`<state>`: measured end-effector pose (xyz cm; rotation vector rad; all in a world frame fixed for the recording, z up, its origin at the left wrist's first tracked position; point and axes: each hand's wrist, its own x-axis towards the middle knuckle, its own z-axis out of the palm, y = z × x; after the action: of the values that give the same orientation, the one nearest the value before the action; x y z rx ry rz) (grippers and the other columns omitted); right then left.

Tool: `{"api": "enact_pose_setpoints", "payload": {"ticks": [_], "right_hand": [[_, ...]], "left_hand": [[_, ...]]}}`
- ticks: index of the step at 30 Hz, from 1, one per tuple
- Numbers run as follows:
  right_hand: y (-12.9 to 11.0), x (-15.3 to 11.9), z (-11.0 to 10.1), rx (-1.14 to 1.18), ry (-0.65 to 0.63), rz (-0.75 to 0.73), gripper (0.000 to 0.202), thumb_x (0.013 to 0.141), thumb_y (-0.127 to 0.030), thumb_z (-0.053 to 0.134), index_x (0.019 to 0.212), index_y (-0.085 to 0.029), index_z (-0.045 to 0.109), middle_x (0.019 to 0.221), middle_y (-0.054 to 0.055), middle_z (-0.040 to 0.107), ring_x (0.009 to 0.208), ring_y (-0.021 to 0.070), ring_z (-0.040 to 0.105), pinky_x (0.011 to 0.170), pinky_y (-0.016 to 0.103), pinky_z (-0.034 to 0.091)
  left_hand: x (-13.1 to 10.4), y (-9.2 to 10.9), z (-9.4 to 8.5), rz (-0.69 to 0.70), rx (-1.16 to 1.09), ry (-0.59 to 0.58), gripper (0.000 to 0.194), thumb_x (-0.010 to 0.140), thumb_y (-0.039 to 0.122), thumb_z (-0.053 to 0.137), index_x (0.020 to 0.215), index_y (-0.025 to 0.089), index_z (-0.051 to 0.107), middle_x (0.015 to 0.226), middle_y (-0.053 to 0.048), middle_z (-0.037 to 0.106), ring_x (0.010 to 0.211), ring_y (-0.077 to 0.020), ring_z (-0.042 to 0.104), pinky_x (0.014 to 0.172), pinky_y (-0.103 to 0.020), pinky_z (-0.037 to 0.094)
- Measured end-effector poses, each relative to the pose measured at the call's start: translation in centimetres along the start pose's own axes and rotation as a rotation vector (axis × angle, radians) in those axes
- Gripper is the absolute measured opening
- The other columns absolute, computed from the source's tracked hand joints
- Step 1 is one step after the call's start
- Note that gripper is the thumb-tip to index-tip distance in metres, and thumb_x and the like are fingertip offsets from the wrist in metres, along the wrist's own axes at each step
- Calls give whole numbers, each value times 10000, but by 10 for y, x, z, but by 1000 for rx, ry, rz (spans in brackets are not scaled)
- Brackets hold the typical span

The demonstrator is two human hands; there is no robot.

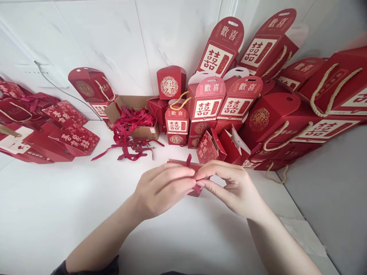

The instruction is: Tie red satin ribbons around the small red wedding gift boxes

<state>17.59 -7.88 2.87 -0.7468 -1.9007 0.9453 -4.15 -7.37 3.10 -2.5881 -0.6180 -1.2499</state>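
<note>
A small red gift box [195,192] stands on the white table in front of me, mostly covered by my hands. A dark red ribbon [188,160] sticks up at its top. My left hand [164,187] comes over the box from the left, its fingers closed together on the ribbon at the box top. From the right, my right hand [229,185] pinches the ribbon between thumb and forefinger, close against the left fingertips. The exact shape of the ribbon between the fingers is hidden.
Behind the box, an open cardboard box [146,132] overflows with dark red ribbons [133,118]. Stacked red gift boxes [206,103] fill the back and right, some with rope handles [321,103]. More red boxes [74,139] lie at left. A grey cable [61,86] runs down the tiled wall.
</note>
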Motion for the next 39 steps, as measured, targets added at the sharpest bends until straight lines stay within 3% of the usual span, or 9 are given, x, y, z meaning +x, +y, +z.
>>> {"api": "enact_pose_setpoints", "payload": {"ticks": [2,5,8,12,17,20,25,33,39], "right_hand": [[0,-1,-1,50,-31,-24,103,906,-159,610,960,-201,688,882,31,697,790,139,658,729,264,539],[-1,-2,-1,72,-66,-51,119,905,-141,608,971,-195,690,892,33,703,798,136,661,727,257,539],[-1,-1,-1,54,-91,-3,106,911,-157,602,971,-195,681,915,38,698,815,140,653,734,262,533],[-3,-1,0,18,-121,39,59,916,-177,598,947,-188,646,888,29,666,773,129,616,710,261,513],[-5,-1,1,-1,-105,11,93,891,-147,622,977,-182,615,910,18,649,819,121,617,751,252,512],[-5,0,0,-35,-89,-13,152,877,-138,643,1021,-180,623,952,25,654,859,123,621,785,254,512],[-3,1,1,-77,-88,-93,78,891,-127,628,953,-168,653,936,35,644,886,125,611,785,249,510],[0,1,9,-151,44,-130,200,861,-165,678,1059,-164,654,1013,60,599,952,147,601,841,272,519],[2,0,14,-212,84,-140,187,847,-181,695,1031,-172,665,991,58,597,933,155,603,828,285,525]], "left_hand": [[0,-4,3,-126,-192,-38,306,806,212,730,1082,206,596,1080,-79,727,1053,-212,673,923,-378,580],[0,-7,2,-171,-308,-112,282,798,207,741,1041,214,596,1004,-51,746,1010,-202,691,1000,-401,526],[-2,-9,0,-144,-308,-108,208,800,160,725,963,223,611,893,-18,740,860,-164,703,887,-340,553],[-3,-8,0,-62,-268,-89,175,794,91,699,914,201,635,826,-15,715,810,-157,673,738,-298,531],[-1,-3,0,19,-165,-89,155,778,59,704,853,180,643,825,-9,713,796,-151,651,703,-295,498],[2,0,1,17,-118,-18,158,761,76,730,816,161,609,764,9,694,724,-128,632,666,-279,495],[4,3,0,-2,-29,75,233,710,83,773,767,183,571,715,45,642,628,-93,584,628,-260,487],[4,8,-13,278,360,-9,108,774,92,712,737,193,707,727,25,695,669,-106,599,632,-282,468],[5,7,-9,383,401,-3,193,820,96,639,674,198,715,703,18,689,699,-112,597,601,-271,468]]}}
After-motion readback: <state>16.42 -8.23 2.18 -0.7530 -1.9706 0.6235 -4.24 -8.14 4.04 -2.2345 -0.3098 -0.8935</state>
